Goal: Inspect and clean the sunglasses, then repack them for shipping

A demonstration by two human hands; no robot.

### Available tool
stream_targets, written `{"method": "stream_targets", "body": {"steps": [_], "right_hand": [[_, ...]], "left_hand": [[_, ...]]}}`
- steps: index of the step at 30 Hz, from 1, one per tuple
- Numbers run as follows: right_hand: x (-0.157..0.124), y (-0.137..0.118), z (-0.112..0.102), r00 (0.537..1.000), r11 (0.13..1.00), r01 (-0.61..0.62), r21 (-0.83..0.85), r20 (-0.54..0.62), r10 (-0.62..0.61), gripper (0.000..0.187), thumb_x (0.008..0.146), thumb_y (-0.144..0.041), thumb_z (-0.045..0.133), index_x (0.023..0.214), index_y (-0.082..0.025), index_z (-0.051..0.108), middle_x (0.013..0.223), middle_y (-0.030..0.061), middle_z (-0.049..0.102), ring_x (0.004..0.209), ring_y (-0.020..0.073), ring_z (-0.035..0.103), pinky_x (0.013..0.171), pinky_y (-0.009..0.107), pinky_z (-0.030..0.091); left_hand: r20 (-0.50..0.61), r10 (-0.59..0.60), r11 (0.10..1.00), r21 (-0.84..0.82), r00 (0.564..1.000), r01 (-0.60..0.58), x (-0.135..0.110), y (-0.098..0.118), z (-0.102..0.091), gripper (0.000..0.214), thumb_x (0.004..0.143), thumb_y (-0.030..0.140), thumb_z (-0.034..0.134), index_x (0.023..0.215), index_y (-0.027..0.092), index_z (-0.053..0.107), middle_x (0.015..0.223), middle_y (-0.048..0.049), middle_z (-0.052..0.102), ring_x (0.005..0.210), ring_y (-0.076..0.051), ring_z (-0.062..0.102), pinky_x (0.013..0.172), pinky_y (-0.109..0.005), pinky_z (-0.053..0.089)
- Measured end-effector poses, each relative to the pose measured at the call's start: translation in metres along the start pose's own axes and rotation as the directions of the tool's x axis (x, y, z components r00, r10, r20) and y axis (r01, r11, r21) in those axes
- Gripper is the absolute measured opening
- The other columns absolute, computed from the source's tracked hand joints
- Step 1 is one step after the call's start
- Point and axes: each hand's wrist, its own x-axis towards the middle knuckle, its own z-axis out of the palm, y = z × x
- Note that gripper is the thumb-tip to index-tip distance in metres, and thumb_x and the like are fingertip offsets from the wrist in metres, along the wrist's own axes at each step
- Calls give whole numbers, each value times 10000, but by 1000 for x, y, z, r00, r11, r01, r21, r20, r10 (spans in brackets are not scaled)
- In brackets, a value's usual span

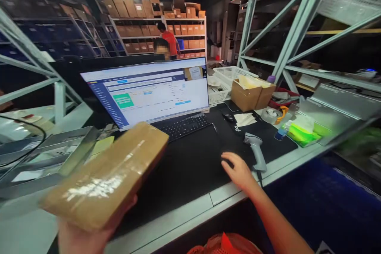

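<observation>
A brown cardboard box (119, 166), sealed with shiny clear tape, rests tilted in my left hand (89, 234) at the lower left. The fingers curl under and around its near side, and most of them are hidden behind it. My right hand (238, 170) is over the front of the black desk mat (184, 166), its fingers apart and nothing in them. Just to its right lies a grey barcode scanner (256, 151), not touched by the hand. Behind the box stand a black keyboard (186, 127) and a lit monitor (149, 95).
Right of the keyboard are a mouse (228, 116), tissues (245, 119), a tape roll (271, 115) and a small bottle (282, 130). An open carton (247, 95) and white baskets (218, 93) stand behind. Grey trays (50, 154) fill the left. Farther off, a person in red (169, 41) faces stocked shelves.
</observation>
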Motion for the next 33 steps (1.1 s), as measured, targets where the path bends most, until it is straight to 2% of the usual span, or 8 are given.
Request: {"method": "stream_targets", "body": {"steps": [5,11,18,22,24,27,30,33], "right_hand": [[69,-3,-13,983,973,-174,-150,-88,162,290,977,-328,609,1201,-146,637,1243,93,640,1085,228,648,952,442,543],[104,-10,-3,958,940,-279,-194,-129,258,368,1072,-323,396,1283,-82,580,1296,100,570,1083,184,637,967,390,505],[116,15,-12,946,929,-307,-205,39,321,240,921,-284,672,1079,-108,630,931,75,689,816,192,676,757,342,550],[78,18,-22,960,962,-232,-144,127,251,165,913,-212,617,1061,-151,576,787,20,680,738,186,686,741,292,496],[57,10,-25,973,983,-172,-68,143,180,178,919,-256,613,1070,-184,554,906,41,702,889,213,700,801,301,494],[33,-8,-29,974,993,-117,8,197,113,270,944,-410,582,1124,-210,561,1035,84,707,1035,267,677,832,346,499],[17,-26,-37,950,998,-47,32,310,35,335,993,-476,480,1173,-220,600,1007,73,724,950,252,694,797,349,501],[1,-40,-44,902,989,121,89,406,-147,310,1011,-435,470,1141,-223,656,1067,59,739,967,226,698,818,322,498]], "left_hand": [[-293,-261,949,95,920,300,-3,-62,17,581,850,594,492,1420,485,489,1277,-33,709,1294,-493,529,834,-793,458],[-223,-352,917,111,909,383,20,-82,26,473,954,399,424,1364,230,589,1075,-129,765,1081,-387,702,872,-638,558],[-203,193,929,353,960,-112,35,-62,12,473,961,460,493,1357,221,589,1439,-63,592,1423,-268,451,1206,-431,336],[281,481,480,708,830,-518,32,-35,42,731,777,550,732,1426,281,529,1606,-35,385,1535,-289,224,1271,-420,133],[532,285,98,811,797,-576,35,-25,71,815,659,517,833,1389,258,578,1575,-85,427,1523,-372,220,1262,-522,44],[575,-190,-390,700,796,-598,51,-24,117,1002,638,593,802,1509,270,428,1551,-156,439,1469,-453,296,1146,-717,-126],[425,-453,-559,550,784,-621,69,-21,143,1205,614,582,796,1601,260,184,1465,-210,508,1355,-457,452,1107,-788,-46],[348,-656,-489,481,670,-728,70,-3,139,1218,623,431,812,1604,328,97,1570,-156,401,1426,-404,392,1183,-687,107]]}}
